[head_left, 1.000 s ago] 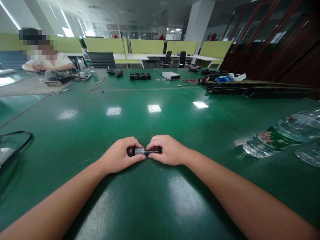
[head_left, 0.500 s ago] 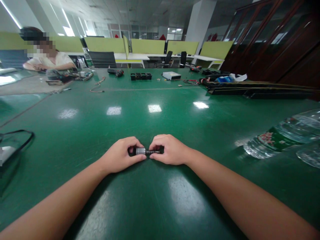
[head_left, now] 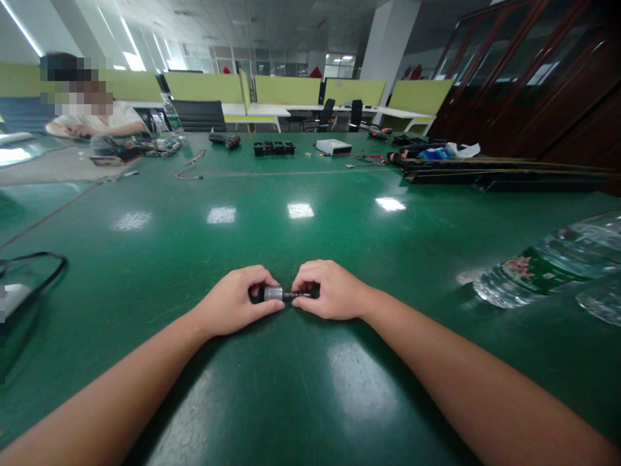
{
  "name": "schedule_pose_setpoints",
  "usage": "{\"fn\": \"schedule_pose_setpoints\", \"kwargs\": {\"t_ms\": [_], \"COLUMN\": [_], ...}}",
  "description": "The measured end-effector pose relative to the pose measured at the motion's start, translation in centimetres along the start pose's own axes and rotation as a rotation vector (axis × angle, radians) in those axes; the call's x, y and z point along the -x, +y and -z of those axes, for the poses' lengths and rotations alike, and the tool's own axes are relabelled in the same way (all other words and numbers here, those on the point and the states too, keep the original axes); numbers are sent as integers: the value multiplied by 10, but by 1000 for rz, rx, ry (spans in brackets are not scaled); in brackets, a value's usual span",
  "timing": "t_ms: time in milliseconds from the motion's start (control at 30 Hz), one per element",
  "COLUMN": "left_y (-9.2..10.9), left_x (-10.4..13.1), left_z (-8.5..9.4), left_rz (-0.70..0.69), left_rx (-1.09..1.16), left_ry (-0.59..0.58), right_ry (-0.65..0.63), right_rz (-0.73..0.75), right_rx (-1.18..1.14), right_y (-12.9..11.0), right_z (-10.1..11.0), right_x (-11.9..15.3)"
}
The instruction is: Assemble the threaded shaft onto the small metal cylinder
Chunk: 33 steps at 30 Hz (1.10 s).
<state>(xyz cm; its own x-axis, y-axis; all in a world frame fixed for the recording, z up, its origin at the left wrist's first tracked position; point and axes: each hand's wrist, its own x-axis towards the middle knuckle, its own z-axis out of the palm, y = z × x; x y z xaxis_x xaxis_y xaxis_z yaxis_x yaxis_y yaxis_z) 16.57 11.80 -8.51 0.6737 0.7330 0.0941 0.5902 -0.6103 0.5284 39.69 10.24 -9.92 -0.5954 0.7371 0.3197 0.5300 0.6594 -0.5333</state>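
Note:
A short silver metal cylinder [head_left: 274, 294] lies level between the thumb and fingers of my left hand [head_left: 237, 299], low over the green table. From its right end sticks out a thin dark shaft [head_left: 287, 296] with ridges or coils around it. My right hand [head_left: 332, 289] pinches this shaft between thumb and forefinger, a small gap away from the left fingertips. Both hands are closed, with their fingers curled. The exact kind of part is too small to make out, and the fingers cover some of it.
Clear plastic water bottles [head_left: 543, 265] lie at the right. A black cable [head_left: 43, 259] loops at the left edge. Across the far side of the table [head_left: 301, 239] are a power drill [head_left: 224, 140], a black part [head_left: 274, 148], a silver box [head_left: 332, 147] and a seated person [head_left: 97, 120].
My right hand has shifted very slightly to the right along the dark shaft. My left hand and the silver cylinder look almost unmoved.

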Motion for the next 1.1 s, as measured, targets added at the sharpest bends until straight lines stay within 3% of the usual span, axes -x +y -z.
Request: {"fn": "schedule_pose_setpoints", "kwargs": {"t_ms": [1100], "left_y": [3], "left_x": [0], "left_z": [2], "left_rz": [-7], "left_rx": [15], "left_ry": [13], "right_ry": [-6], "right_rz": [-21], "right_rx": [15], "right_y": [1], "right_z": [3], "right_x": [1]}}
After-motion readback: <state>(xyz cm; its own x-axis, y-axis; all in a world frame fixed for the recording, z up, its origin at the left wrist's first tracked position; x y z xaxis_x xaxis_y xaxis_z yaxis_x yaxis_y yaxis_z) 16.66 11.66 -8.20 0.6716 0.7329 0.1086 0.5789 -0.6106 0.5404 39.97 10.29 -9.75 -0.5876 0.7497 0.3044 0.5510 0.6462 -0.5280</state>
